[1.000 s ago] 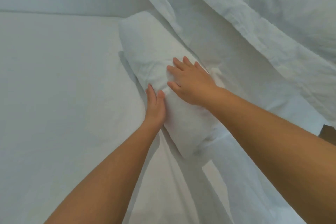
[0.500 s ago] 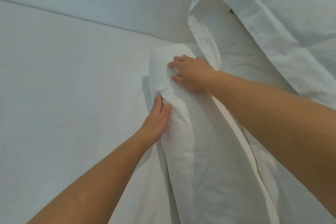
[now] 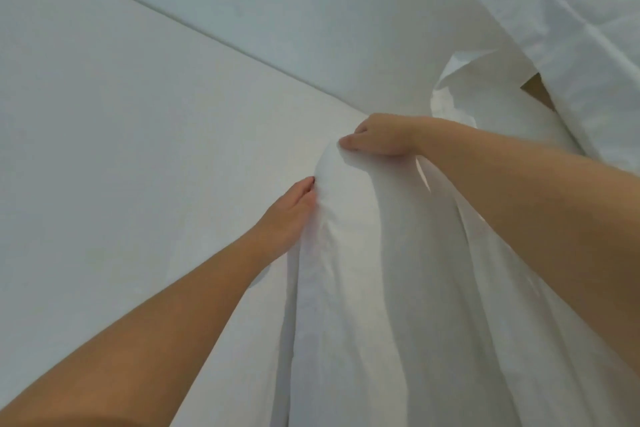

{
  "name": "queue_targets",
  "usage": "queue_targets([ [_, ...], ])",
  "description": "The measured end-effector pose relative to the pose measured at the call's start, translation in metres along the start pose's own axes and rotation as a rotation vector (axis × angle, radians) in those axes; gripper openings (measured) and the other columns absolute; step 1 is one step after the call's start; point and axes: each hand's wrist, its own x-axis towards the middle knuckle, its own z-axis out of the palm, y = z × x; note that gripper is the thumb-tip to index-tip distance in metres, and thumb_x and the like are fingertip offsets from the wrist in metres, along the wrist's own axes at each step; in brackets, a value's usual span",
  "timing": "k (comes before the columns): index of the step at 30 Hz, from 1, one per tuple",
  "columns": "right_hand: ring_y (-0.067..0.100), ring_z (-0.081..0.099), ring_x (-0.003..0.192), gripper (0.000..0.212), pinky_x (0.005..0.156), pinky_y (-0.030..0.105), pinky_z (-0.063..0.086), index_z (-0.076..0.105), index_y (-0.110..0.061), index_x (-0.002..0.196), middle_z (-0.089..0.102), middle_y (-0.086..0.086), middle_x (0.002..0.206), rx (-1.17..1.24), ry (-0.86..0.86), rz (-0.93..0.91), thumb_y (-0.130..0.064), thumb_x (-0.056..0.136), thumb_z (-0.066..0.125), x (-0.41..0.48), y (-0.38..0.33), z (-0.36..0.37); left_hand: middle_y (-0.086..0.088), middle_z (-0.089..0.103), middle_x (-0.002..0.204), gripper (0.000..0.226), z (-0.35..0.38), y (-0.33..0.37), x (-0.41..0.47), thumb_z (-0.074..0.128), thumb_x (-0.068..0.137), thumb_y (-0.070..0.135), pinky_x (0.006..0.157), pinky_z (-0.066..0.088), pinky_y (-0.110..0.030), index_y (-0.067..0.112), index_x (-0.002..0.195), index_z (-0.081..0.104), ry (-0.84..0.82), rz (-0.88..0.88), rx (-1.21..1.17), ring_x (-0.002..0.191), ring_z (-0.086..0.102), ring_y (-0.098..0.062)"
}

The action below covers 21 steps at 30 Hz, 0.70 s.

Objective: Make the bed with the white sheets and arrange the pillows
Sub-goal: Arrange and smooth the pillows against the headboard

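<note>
Since the sheet [image 3: 363, 288] looks light and limp, my right hand [image 3: 381, 137] pinches its twelve-o'clock fold, left hand [image 3: 287, 215] pressing flat-fingered at nine.

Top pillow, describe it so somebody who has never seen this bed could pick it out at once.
Start at the flat white bed and look to the upper right corner of the view. The pillow lies topmost there, over plainer white bedding; only it has a flat stitched border.

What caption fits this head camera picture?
Right hand grips a bunched white sheet, left hand touches it, pillow nearby.
</note>
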Motion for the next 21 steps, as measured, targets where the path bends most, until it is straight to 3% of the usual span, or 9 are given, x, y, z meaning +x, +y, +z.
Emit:
queue_targets([
  [4,0.021,0.067,0.097,0.039,0.082,0.032,0.051,0.064,-0.015,0.112,0.069,0.001,0.11,0.328,-0.238,0.005,-0.048,0.093,0.056,0.024,0.001,-0.007,0.019,0.066,0.098,0.028,0.002,0.017,0.045,0.037,0.1,0.026,0.08,0.046,-0.02,0.028,0.102,0.066,0.104,-0.025,-0.11,0.09,0.06,0.001],
  [7,0.018,0.071,0.086,0.025,0.076,0.03,0.054,0.069,-0.014,0.101,0.074,0.001,0.097,0.44,-0.385,-0.078,-0.035,0.097,0.056,0.028,0.004,-0.014,0.002,0.061,0.079,0.023,0.007,0.028,0.07,0.044,0.094,0.031,0.073,0.042,-0.026,0.017,0.084,0.059,0.086,-0.115,-0.205,0.076,0.054,-0.015],
  [10,0.015,0.069,0.076,0.023,0.072,0.03,0.053,0.068,-0.017,0.088,0.072,-0.003,0.085,0.46,-0.386,-0.112,-0.035,0.097,0.057,0.027,0.005,-0.021,-0.001,0.061,0.069,0.029,0.009,0.029,0.084,0.045,0.094,0.027,0.067,0.042,-0.028,0.014,0.073,0.061,0.105,-0.169,-0.298,0.067,0.055,-0.015],
  [13,0.019,0.069,0.086,0.027,0.082,0.034,0.055,0.071,-0.021,0.09,0.072,-0.002,0.094,0.426,-0.298,-0.068,-0.044,0.093,0.059,0.03,0.003,-0.013,0.008,0.045,0.047,0.041,0.011,0.023,0.09,0.042,0.094,0.021,0.054,0.034,-0.026,0.019,0.054,0.044,0.092,-0.231,-0.34,0.045,0.042,-0.01],
  [14,0.019,0.069,0.087,0.027,0.083,0.034,0.054,0.071,-0.022,0.087,0.071,-0.001,0.094,0.422,-0.274,-0.06,-0.046,0.093,0.06,0.031,0.001,-0.012,0.008,0.045,0.049,0.041,0.012,0.019,0.091,0.042,0.094,0.021,0.057,0.035,-0.026,0.02,0.053,0.043,0.095,-0.253,-0.331,0.047,0.043,-0.011],
  [16,0.02,0.067,0.084,0.028,0.079,0.031,0.052,0.071,-0.022,0.08,0.07,-0.002,0.09,0.427,-0.26,-0.067,-0.044,0.093,0.06,0.031,-0.002,-0.014,0.004,0.05,0.07,0.032,0.013,0.013,0.097,0.043,0.097,0.026,0.077,0.042,-0.033,0.023,0.065,0.048,0.13,-0.314,-0.319,0.077,0.049,-0.016],
  [18,0.018,0.066,0.08,0.028,0.076,0.028,0.051,0.071,-0.021,0.079,0.07,-0.003,0.085,0.402,-0.287,-0.096,-0.04,0.095,0.059,0.027,-0.004,-0.022,0.001,0.055,0.1,0.017,0.012,0.01,0.102,0.045,0.097,0.034,0.101,0.037,-0.035,0.023,0.095,0.057,0.111,-0.32,-0.307,0.103,0.043,-0.019],
  [19,0.017,0.066,0.078,0.028,0.075,0.026,0.05,0.071,-0.02,0.079,0.071,-0.004,0.083,0.378,-0.296,-0.11,-0.038,0.096,0.058,0.025,-0.004,-0.027,-0.003,0.056,0.112,0.022,0.012,0.007,0.104,0.043,0.1,0.034,0.102,0.036,-0.036,0.019,0.107,0.058,0.085,-0.317,-0.227,0.107,0.044,-0.021],
  [21,0.014,0.066,0.076,0.028,0.076,0.024,0.049,0.073,-0.019,0.08,0.073,-0.006,0.08,0.358,-0.278,-0.107,-0.037,0.096,0.058,0.023,-0.002,-0.03,-0.003,0.06,0.105,0.025,0.011,0.0,0.111,0.037,0.102,0.03,0.09,0.039,-0.036,0.021,0.093,0.059,0.07,-0.268,-0.025,0.099,0.05,-0.025],
])
